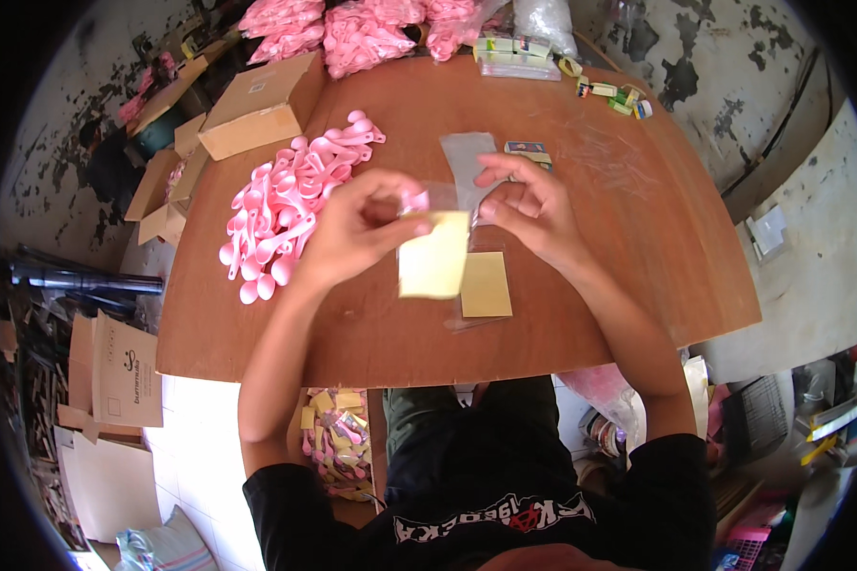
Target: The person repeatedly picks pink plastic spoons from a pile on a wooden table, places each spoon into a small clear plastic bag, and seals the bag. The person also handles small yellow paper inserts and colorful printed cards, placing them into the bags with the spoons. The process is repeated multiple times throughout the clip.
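Peeling whitish walls stand far left and far right beyond a brown wooden table, with bright white floor tiles near left.

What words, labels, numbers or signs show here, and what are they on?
Wording isn't copied here, only located:
Black shirt: pale lettering.
Left open box: dark lettering, symbols.
Tabletop box: label, too small to read.
Yellow card in left hand: none visible.
Small packets: print too blurred.

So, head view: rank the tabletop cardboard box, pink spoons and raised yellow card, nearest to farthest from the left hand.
1. Yellow card: held in the left hand.
2. Pink spoons: piled to its left.
3. Cardboard box: beyond the spoons, forward and left.
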The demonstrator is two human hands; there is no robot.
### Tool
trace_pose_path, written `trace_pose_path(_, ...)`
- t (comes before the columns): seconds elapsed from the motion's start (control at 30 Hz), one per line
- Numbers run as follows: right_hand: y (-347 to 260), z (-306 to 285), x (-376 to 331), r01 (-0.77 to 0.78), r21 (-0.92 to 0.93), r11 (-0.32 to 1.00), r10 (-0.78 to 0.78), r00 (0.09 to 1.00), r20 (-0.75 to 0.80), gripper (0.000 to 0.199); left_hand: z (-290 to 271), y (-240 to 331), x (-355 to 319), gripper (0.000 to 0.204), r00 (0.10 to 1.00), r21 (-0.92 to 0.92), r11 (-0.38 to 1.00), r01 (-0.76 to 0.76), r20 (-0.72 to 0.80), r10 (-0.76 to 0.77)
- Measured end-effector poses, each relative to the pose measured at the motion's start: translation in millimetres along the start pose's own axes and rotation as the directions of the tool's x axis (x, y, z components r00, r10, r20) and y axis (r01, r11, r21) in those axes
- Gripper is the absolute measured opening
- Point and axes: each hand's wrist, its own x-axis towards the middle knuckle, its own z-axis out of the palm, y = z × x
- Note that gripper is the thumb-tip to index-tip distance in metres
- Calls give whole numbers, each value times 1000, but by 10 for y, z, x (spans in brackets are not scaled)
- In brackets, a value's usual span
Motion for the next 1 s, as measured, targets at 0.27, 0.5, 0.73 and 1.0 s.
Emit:
trace_pose_path(0.27,133,-246,-8,-134,-91,987,114,973,-200,24,141,375,-1494,23,474,321,853,411,724,-501)
trace_pose_path(0.5,172,-123,27,-50,-741,670,214,968,129,15,59,-809,-3254,48,432,893,164,419,-37,-901)
trace_pose_path(0.73,335,-275,-88,-77,-836,543,285,954,97,12,717,245,-1823,41,449,479,742,469,594,-667)
trace_pose_path(1.0,418,-203,-118,-82,-836,543,291,952,96,16,482,283,-695,24,911,582,789,-196,407,-74)
